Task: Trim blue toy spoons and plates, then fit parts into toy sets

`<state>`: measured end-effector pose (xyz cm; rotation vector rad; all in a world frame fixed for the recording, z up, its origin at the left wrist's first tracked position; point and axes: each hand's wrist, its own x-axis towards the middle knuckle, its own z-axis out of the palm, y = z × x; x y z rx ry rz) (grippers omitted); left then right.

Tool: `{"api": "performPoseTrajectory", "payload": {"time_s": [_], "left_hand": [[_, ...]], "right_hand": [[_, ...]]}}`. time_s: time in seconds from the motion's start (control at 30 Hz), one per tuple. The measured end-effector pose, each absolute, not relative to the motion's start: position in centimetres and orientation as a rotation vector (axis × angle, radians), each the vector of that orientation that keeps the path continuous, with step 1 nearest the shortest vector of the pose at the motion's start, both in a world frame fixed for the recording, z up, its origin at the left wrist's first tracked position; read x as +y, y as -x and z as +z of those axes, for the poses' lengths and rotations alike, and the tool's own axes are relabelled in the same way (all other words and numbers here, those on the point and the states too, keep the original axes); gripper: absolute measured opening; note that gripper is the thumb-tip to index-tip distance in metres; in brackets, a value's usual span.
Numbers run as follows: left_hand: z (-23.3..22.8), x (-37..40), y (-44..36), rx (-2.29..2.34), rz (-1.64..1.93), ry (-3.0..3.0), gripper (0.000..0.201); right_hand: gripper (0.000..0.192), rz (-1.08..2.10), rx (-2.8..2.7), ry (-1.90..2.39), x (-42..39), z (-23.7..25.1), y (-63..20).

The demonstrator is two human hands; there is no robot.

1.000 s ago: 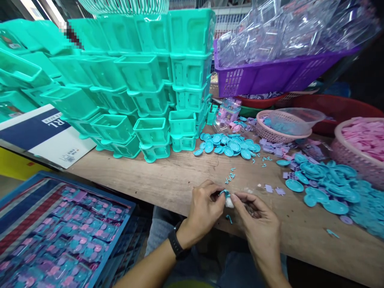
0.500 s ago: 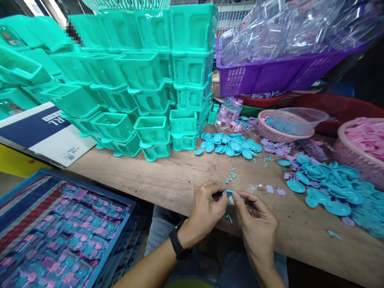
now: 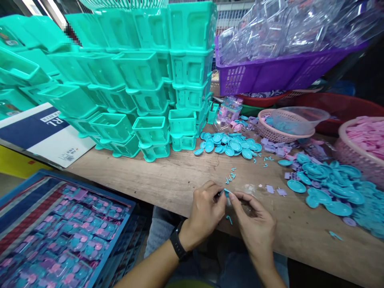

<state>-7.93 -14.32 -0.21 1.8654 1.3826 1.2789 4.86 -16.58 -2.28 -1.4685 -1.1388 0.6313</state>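
Observation:
A small turquoise plastic piece is pinched between the fingertips of both hands, just above the near edge of the wooden table. My left hand, with a black band on its wrist, is closed on the piece's left side. From the right, my right hand grips it between thumb and fingers. Fingers cover most of the piece, so its exact shape is hidden. Below the fingertips lies a small turquoise hook-shaped part. Several similar hooked parts are scattered just beyond my hands.
Turquoise bins stand stacked at the back left. Small turquoise plates lie in a pile beyond my hands, with another heap of turquoise dishes at right. A blue crate of packed toy sets sits low left. A purple basket stands behind.
Both hands stay together at the same spot. The fingertips have shifted slightly, and the turquoise piece between them is turned a little. The things on the table have not moved.

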Motion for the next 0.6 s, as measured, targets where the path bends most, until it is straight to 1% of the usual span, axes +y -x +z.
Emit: {"api": "performPoseTrajectory", "payload": {"time_s": [0.13, 0.23, 0.37, 0.43, 0.47, 0.53, 0.6], "left_hand": [[-1.1, -14.3, 8.0, 1.362, 1.317, -2.187, 0.020], [-1.6, -14.4, 7.9, 1.331, 1.289, -2.320, 0.022], [-1.9, -14.2, 7.5, 1.248, 1.249, -2.213, 0.019], [-2.1, -13.4, 7.5, 1.157, 1.210, -2.155, 0.011], [-2.1, -12.6, 7.7, 1.138, 1.189, -2.152, 0.013], [-2.2, -10.4, 8.5, 1.227, 1.150, -2.196, 0.017], [-1.9, -7.6, 9.8, 1.492, 1.076, -2.259, 0.015]], "right_hand": [[0.029, 0.525, -1.214, 1.566, -16.7, -2.1, -4.9], [0.033, 0.513, -1.187, 1.614, -16.8, -2.4, -4.5], [0.038, 0.621, -1.187, 1.593, -16.1, -3.1, -5.5], [0.042, 0.661, -1.193, 1.590, -14.9, -3.0, -7.4], [0.044, 0.638, -1.188, 1.599, -14.1, -2.6, -8.7], [0.049, 0.448, -1.132, 1.654, -12.1, -1.3, -12.1], [0.051, 0.138, -1.042, 1.776, -10.1, 0.6, -16.1]]}}
